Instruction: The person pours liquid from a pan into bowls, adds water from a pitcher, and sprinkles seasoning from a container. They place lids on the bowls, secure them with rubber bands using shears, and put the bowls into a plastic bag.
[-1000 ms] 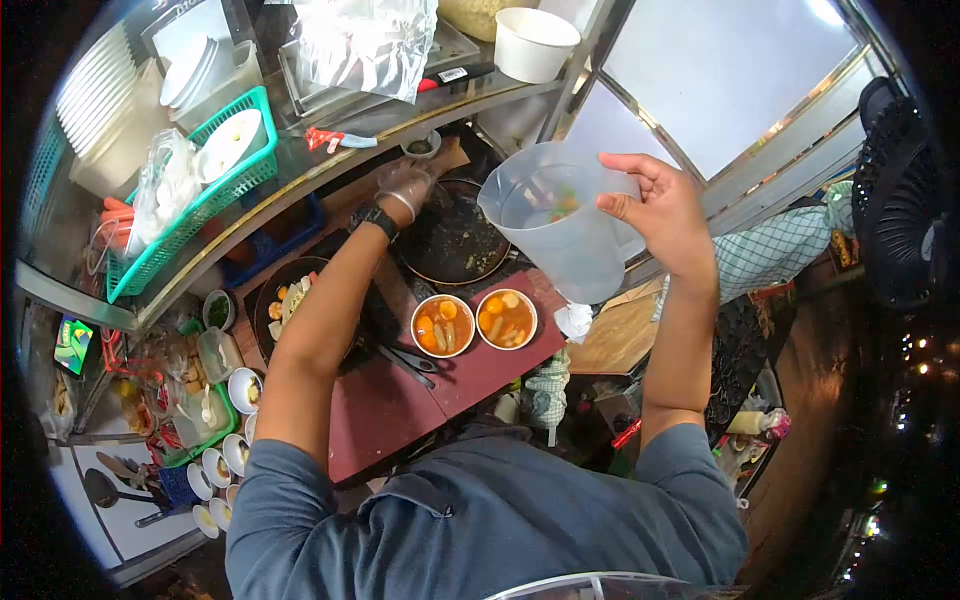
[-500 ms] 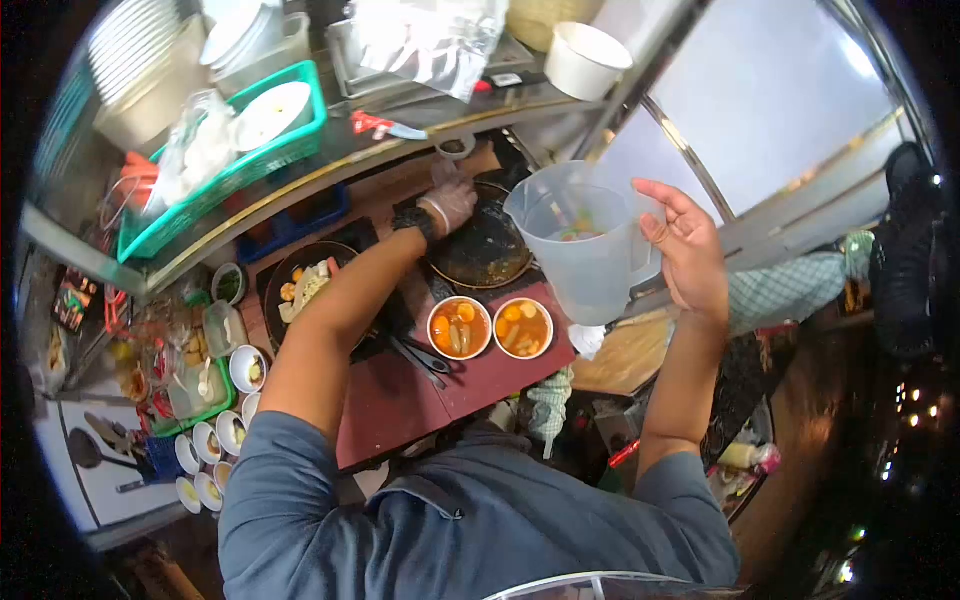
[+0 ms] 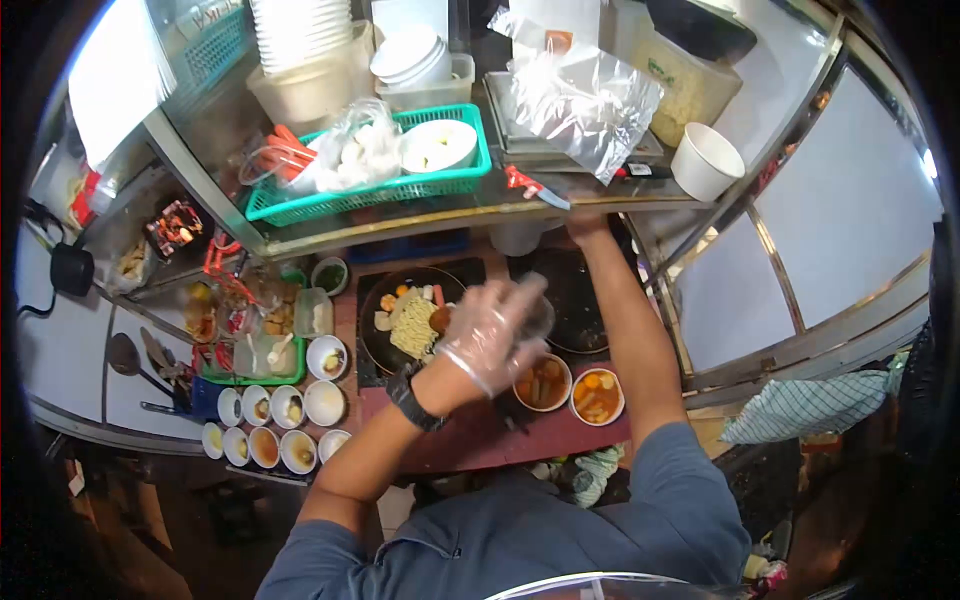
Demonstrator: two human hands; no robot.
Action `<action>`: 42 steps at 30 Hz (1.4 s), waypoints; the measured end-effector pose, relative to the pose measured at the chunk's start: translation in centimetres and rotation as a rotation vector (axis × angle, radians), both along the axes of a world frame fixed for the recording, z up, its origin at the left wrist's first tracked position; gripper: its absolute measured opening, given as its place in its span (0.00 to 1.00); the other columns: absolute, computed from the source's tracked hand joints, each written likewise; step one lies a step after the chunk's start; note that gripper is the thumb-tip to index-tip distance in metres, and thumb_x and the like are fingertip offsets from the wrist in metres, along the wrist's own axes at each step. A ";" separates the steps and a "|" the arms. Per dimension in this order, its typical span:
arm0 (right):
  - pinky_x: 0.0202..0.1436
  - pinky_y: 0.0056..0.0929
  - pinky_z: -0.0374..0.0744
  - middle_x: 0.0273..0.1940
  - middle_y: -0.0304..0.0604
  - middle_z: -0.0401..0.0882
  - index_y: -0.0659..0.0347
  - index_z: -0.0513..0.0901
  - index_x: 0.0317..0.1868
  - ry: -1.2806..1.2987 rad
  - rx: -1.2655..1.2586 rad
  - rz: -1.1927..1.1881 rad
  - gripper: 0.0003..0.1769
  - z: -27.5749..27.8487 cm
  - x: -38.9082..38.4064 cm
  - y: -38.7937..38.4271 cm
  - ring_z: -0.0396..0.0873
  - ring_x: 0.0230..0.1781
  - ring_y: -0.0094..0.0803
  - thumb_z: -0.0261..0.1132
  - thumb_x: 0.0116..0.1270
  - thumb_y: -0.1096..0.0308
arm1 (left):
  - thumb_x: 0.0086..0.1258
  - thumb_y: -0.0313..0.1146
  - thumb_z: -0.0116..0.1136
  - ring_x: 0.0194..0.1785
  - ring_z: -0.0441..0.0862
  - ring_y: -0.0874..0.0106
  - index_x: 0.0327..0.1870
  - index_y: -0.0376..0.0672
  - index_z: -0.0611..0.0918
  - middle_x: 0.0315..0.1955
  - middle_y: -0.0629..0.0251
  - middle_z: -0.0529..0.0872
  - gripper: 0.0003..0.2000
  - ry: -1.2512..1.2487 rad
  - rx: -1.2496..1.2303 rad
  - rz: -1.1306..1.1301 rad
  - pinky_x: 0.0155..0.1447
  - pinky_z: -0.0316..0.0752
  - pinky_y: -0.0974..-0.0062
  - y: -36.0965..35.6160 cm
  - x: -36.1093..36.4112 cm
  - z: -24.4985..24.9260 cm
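Head view: the gloved left hand (image 3: 492, 335), fingers apart, is at a small clear cup (image 3: 540, 318), grip unclear, between the noodle pan (image 3: 371, 347) and soup bowls (image 3: 600, 422). Near the jug (image 3: 515, 238), the right hand (image 3: 587, 226) is part-hidden, its grip impossible to tell.

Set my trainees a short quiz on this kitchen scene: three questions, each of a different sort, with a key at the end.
1. Multiple choice: which food lies in the pan on the left?
a) noodles
b) a whole fish
c) a fried egg

2. True or false: the two bowls of soup stand to the right of that pan.

3. Fill in the blank: the left hand wears a clear plastic ____.

Key: 1. a; 2. true; 3. glove
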State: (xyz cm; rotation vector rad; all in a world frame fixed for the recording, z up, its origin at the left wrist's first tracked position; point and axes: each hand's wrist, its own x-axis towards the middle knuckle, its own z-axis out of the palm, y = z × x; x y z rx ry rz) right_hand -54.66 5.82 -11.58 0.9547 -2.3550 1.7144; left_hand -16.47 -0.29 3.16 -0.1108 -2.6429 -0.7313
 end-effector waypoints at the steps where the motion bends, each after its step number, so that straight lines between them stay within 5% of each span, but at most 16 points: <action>1: 0.54 0.38 0.80 0.46 0.43 0.88 0.64 0.85 0.54 0.115 0.086 -0.060 0.14 -0.1 0.0 -1.7 0.84 0.46 0.38 0.68 0.72 0.67 | 0.68 0.40 0.71 0.60 0.79 0.45 0.78 0.43 0.70 0.59 0.42 0.80 0.38 -0.015 0.049 -0.102 0.63 0.76 0.49 0.3 0.5 1.7; 8: 0.53 0.38 0.82 0.46 0.47 0.88 0.63 0.87 0.51 0.245 0.353 -0.231 0.14 -0.4 -1.6 -4.3 0.86 0.45 0.40 0.69 0.73 0.62 | 0.77 0.39 0.63 0.60 0.79 0.43 0.81 0.36 0.64 0.63 0.39 0.75 0.35 0.292 0.203 -0.528 0.65 0.76 0.53 2.5 -6.6 9.4; 11: 0.53 0.37 0.83 0.47 0.48 0.88 0.63 0.87 0.50 0.366 0.405 -0.211 0.15 1.7 3.3 -0.7 0.86 0.44 0.40 0.69 0.74 0.59 | 0.78 0.39 0.62 0.68 0.76 0.40 0.79 0.36 0.66 0.66 0.37 0.75 0.33 0.362 -0.042 -0.347 0.69 0.75 0.48 3.6 -12.9 12.6; 13: 0.53 0.37 0.83 0.47 0.49 0.88 0.63 0.88 0.49 0.300 0.440 0.145 0.15 5.4 13.5 5.9 0.87 0.44 0.41 0.69 0.74 0.58 | 0.79 0.43 0.60 0.73 0.73 0.42 0.79 0.38 0.67 0.70 0.40 0.75 0.33 0.418 -0.309 -0.173 0.75 0.69 0.44 3.5 -19.1 13.4; 15: 0.54 0.35 0.82 0.46 0.49 0.88 0.62 0.88 0.46 -0.083 0.488 0.880 0.16 11.9 24.6 15.1 0.86 0.44 0.40 0.68 0.76 0.56 | 0.80 0.50 0.54 0.79 0.67 0.45 0.83 0.43 0.65 0.76 0.45 0.71 0.34 0.339 -0.569 0.046 0.82 0.58 0.45 4.0 -24.1 14.6; 17: 0.53 0.36 0.82 0.42 0.46 0.89 0.61 0.88 0.47 -0.263 0.730 1.311 0.18 9.4 31.8 21.8 0.87 0.45 0.37 0.65 0.79 0.53 | 0.82 0.54 0.50 0.84 0.62 0.49 0.85 0.49 0.65 0.82 0.49 0.67 0.34 0.122 -0.658 0.144 0.86 0.51 0.45 4.5 -26.2 16.9; 18: 0.53 0.37 0.82 0.42 0.48 0.90 0.63 0.88 0.48 -0.463 0.988 1.345 0.19 6.4 34.3 23.9 0.87 0.46 0.37 0.66 0.77 0.53 | 0.81 0.54 0.51 0.85 0.61 0.50 0.84 0.51 0.67 0.82 0.51 0.67 0.33 0.017 -0.701 0.170 0.86 0.51 0.44 4.8 -27.1 17.6; 20: 0.54 0.37 0.82 0.46 0.51 0.91 0.64 0.88 0.52 -0.737 1.302 1.047 0.19 0.9 37.1 26.2 0.88 0.50 0.41 0.65 0.76 0.55 | 0.82 0.55 0.49 0.83 0.65 0.50 0.83 0.50 0.68 0.79 0.51 0.71 0.33 -0.021 -0.737 0.137 0.84 0.54 0.41 4.0 -29.6 16.9; 22: 0.60 0.43 0.82 0.51 0.54 0.90 0.63 0.87 0.56 -0.399 1.336 0.827 0.22 -8.7 39.0 29.6 0.86 0.56 0.51 0.66 0.72 0.55 | 0.82 0.57 0.47 0.81 0.68 0.50 0.81 0.49 0.69 0.76 0.50 0.76 0.33 -0.053 -0.783 0.104 0.82 0.56 0.39 4.0 -31.1 16.8; 25: 0.70 0.50 0.76 0.62 0.60 0.84 0.63 0.84 0.63 -0.031 0.981 0.150 0.26 -33.6 41.5 33.7 0.79 0.66 0.59 0.66 0.69 0.58 | 0.81 0.62 0.47 0.72 0.79 0.47 0.77 0.46 0.75 0.66 0.46 0.84 0.34 -0.051 -0.814 0.040 0.76 0.66 0.39 3.5 -30.7 17.5; 29: 0.78 0.53 0.68 0.74 0.65 0.72 0.61 0.79 0.70 0.118 0.655 -0.288 0.32 -26.0 40.1 29.7 0.70 0.75 0.60 0.68 0.66 0.61 | 0.78 0.58 0.57 0.66 0.83 0.43 0.73 0.40 0.76 0.62 0.42 0.86 0.34 0.031 -0.659 0.036 0.70 0.75 0.51 0.2 -30.1 19.9; 31: 0.80 0.51 0.65 0.76 0.66 0.69 0.60 0.77 0.72 -0.182 0.215 -0.288 0.34 -25.0 39.3 28.5 0.68 0.77 0.58 0.68 0.66 0.62 | 0.77 0.55 0.60 0.64 0.84 0.43 0.73 0.38 0.76 0.61 0.40 0.87 0.33 0.067 -0.633 0.003 0.69 0.76 0.54 -3.9 -30.7 20.1; 34: 0.79 0.48 0.70 0.69 0.61 0.77 0.65 0.71 0.75 -0.310 0.055 -0.498 0.37 -24.5 37.2 26.0 0.74 0.74 0.53 0.70 0.69 0.62 | 0.74 0.51 0.67 0.66 0.84 0.46 0.72 0.37 0.76 0.62 0.40 0.86 0.33 0.022 -0.644 -0.014 0.70 0.76 0.54 -6.0 -26.9 21.2; 38: 0.78 0.48 0.70 0.68 0.60 0.78 0.65 0.72 0.74 -0.369 0.021 -0.604 0.35 -23.2 34.7 25.1 0.75 0.73 0.53 0.70 0.70 0.61 | 0.62 0.36 0.78 0.64 0.85 0.49 0.72 0.39 0.76 0.59 0.44 0.87 0.35 -0.022 -0.530 -0.130 0.69 0.79 0.59 -7.3 -23.6 21.0; 42: 0.77 0.47 0.71 0.67 0.60 0.78 0.64 0.73 0.73 -0.357 0.120 -0.572 0.34 -22.1 33.4 25.6 0.76 0.71 0.52 0.69 0.71 0.60 | 0.58 0.25 0.75 0.54 0.88 0.52 0.69 0.42 0.77 0.50 0.47 0.89 0.34 -0.004 -0.557 -0.028 0.58 0.82 0.59 -9.5 -25.2 18.8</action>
